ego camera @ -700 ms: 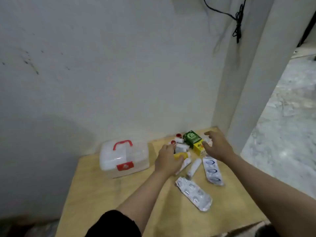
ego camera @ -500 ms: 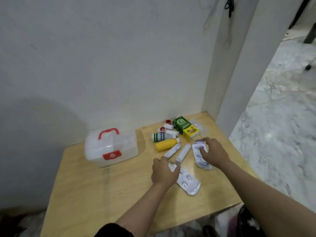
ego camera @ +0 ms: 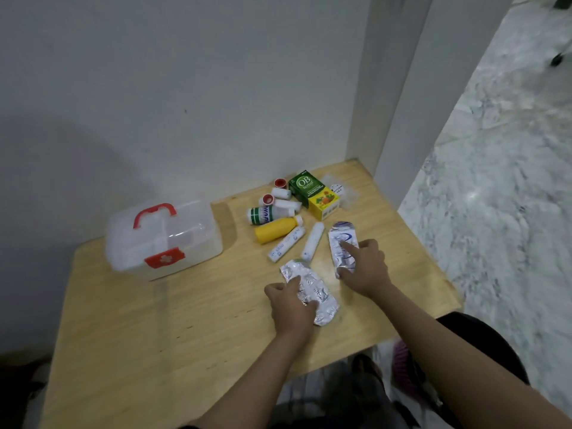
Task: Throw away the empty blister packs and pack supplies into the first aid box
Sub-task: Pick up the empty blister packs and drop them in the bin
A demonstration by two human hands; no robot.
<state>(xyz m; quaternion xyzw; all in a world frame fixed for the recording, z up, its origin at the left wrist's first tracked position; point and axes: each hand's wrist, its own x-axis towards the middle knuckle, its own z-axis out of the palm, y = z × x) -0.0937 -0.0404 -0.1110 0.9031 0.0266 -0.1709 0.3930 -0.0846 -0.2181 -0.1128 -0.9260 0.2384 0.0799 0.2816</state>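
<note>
A silver blister pack (ego camera: 312, 289) lies near the table's front, and my left hand (ego camera: 291, 308) grips its left edge with fingers curled over it. A second blister pack (ego camera: 340, 243) with blue print lies to the right. My right hand (ego camera: 363, 267) pinches it, with the index finger on top and the thumb at its near end. The clear first aid box (ego camera: 161, 236) with a red handle and red latch stands closed at the left. Behind the packs lie a yellow bottle (ego camera: 275, 229), a green-striped bottle (ego camera: 261, 214), two white tubes (ego camera: 312, 241), tape rolls (ego camera: 280, 191) and a green-and-yellow carton (ego camera: 314, 193).
The wooden table (ego camera: 154, 320) stands in a corner against a white wall, with a pillar at its right. A clear plastic packet (ego camera: 343, 193) lies at the back right. Marble floor (ego camera: 495, 212) runs along the right side. Bare wood shows in front of the box.
Both hands came back from the supplies at the rear to the two blister packs. My left hand took hold of the silver pack; my right hand settled on the blue-printed one. The view tilted down.
</note>
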